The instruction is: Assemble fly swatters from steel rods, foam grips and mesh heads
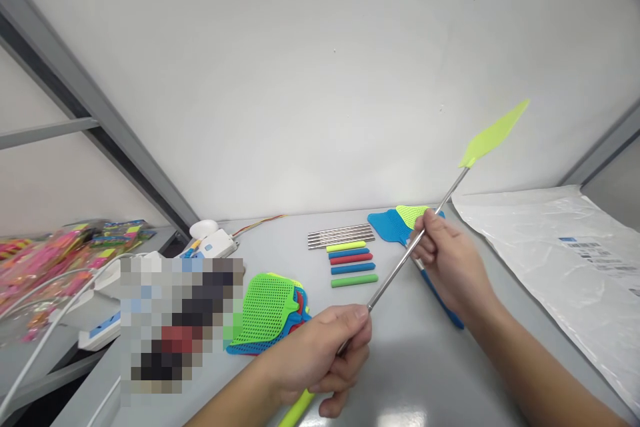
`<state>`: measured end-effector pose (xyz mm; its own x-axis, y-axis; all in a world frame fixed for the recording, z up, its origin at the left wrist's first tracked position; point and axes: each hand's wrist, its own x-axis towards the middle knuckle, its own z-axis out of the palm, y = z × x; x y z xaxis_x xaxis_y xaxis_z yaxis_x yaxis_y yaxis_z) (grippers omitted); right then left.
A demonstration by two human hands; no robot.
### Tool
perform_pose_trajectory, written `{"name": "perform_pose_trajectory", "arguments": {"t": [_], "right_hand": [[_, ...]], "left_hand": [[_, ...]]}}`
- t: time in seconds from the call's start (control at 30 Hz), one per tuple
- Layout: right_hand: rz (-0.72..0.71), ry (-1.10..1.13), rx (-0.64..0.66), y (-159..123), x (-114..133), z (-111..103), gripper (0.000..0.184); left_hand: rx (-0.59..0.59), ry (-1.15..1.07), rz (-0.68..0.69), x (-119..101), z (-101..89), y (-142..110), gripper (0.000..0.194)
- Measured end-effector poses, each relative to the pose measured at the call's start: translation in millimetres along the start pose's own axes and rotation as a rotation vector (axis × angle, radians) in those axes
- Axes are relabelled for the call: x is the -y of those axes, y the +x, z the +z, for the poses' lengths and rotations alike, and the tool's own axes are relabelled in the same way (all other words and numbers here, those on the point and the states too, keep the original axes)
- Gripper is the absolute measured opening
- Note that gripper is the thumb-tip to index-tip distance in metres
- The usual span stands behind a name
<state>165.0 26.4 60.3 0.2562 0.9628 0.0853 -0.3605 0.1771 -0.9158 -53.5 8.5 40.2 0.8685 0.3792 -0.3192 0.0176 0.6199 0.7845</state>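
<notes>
A fly swatter with a yellow-green head [493, 137], a thin metal rod [397, 271] and a yellow handle [297, 410] slants up to the right across the view. My left hand [333, 350] is closed round the lower rod, just above the handle. Higher up, the fingers of my right hand [447, 260] pinch the same rod. Behind that hand lie swatters with a blue head [386, 223] and a yellow one [413, 215]; a blue handle [443, 300] sticks out below. Loose mesh heads, the top one green [265, 307], are piled left of my hands.
Several coloured handles [353, 269] lie in a column on the grey table, with metal rods [340, 236] behind them. A white plastic bag [555, 247] covers the right side. At left are a power strip [103, 332], cables and bagged goods [60, 267]; a blurred patch hides part.
</notes>
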Motion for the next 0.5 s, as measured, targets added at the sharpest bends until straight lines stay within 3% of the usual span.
{"name": "perform_pose_trajectory", "arguments": {"t": [0.13,0.2,0.3,0.5], "right_hand": [[0.188,-0.077,0.24,-21.0,-24.2,22.4,0.034],[0.203,-0.079,0.302,-28.5,-28.0,27.9,0.037],[0.157,-0.09,0.278,-27.8,-21.0,23.7,0.036],[0.049,-0.026,0.061,-4.4,5.1,0.3,0.034]], "left_hand": [[-0.053,-0.018,0.039,-0.1,-3.2,0.0,0.036],[-0.037,-0.021,0.042,-1.4,-3.3,-0.9,0.037],[-0.017,-0.031,0.006,-4.3,-2.0,-3.2,0.038],[0.008,-0.009,-0.065,-8.4,0.1,-6.8,0.038]]}}
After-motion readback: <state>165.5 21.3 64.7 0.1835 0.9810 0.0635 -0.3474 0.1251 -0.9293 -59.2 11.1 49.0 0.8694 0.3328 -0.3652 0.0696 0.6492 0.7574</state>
